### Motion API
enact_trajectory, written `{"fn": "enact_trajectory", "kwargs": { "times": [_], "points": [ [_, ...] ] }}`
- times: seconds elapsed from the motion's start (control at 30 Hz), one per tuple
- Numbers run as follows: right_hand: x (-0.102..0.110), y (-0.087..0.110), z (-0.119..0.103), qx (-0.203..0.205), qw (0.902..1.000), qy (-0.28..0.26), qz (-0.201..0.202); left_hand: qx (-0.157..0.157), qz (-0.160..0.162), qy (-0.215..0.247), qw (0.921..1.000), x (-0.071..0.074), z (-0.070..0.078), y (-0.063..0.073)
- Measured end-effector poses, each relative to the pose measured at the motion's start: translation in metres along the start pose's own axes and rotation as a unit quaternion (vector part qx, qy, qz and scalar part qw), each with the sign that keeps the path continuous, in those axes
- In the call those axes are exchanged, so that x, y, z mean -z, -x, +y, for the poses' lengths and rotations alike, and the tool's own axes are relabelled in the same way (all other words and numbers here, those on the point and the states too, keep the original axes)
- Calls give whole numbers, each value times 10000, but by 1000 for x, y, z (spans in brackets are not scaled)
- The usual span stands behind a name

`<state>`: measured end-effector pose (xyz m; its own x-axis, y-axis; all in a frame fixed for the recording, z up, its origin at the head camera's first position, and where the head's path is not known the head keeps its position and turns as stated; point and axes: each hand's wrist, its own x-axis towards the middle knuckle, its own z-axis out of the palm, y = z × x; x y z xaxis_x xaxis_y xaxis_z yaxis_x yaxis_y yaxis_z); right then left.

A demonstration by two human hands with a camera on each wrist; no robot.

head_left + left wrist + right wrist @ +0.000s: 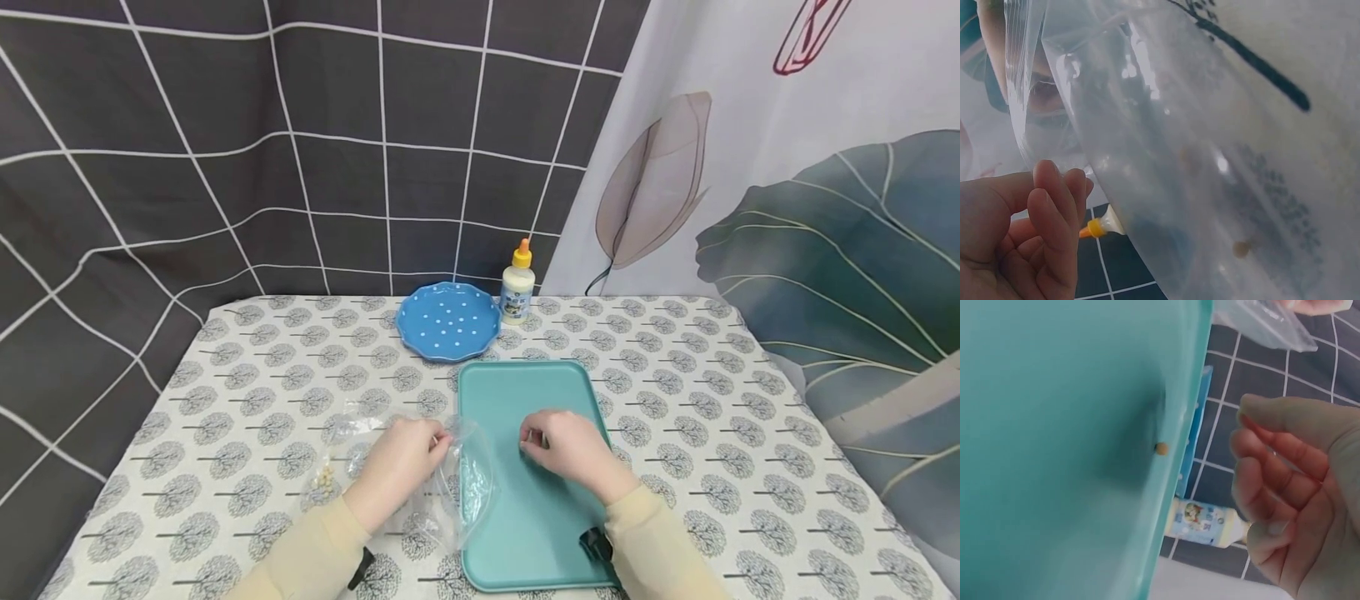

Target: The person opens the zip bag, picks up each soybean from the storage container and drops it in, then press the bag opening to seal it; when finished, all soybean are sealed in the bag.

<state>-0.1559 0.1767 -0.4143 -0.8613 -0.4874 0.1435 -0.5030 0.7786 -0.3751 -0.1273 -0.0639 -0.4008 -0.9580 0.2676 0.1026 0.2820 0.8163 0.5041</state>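
Note:
A clear zip bag (476,483) lies across the cloth and the left part of the teal tray (525,533). My left hand (405,458) pinches the bag by its edge near the tray. Inside the bag are several small tan bead-like pieces (324,481); one such piece (1242,249) shows through the plastic in the left wrist view. My right hand (566,446) is over the tray, its fingers loosely bent and apart from the thumb, with nothing between them. In the right wrist view a single tan bead-like piece (1160,449) sits on the tray near its edge.
Behind the tray stands a blue scalloped plate (448,323) with white dots. Right beside it is a glue bottle (517,287) with a yellow and orange cap. A tree-print cloth (697,467) covers the table, with a dark checked curtain (322,100) behind.

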Motion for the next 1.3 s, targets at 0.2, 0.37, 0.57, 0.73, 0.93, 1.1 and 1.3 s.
{"fn": "enact_trajectory", "kwargs": {
  "times": [0.2, 0.37, 0.57, 0.73, 0.93, 1.1, 1.3],
  "points": [
    [-1, 0, -13, 584, 9970, -478, -178, 25, -71, 75, 9999, -1, 0, 0],
    [-2, 0, -25, 906, 9932, -644, -349, 21, -20, 125, 9999, -1, 0, 1],
    [-4, -1, -33, 1207, 9894, -710, -396, -54, 72, 129, 9999, -2, 0, 1],
    [-6, -2, -32, 1086, 9901, -780, -426, -75, 72, 140, 9998, -1, -1, 1],
    [-5, -1, -26, 939, 9917, -837, -282, -57, 66, 199, 9998, -1, -1, 1],
    [-4, 1, -19, 753, 9933, -851, -208, 25, 3, 263, 9997, 0, -1, 1],
    [-4, 1, -6, 470, 9960, -755, -129, 41, -16, 173, 9998, 2, 0, 1]
  ]
}}
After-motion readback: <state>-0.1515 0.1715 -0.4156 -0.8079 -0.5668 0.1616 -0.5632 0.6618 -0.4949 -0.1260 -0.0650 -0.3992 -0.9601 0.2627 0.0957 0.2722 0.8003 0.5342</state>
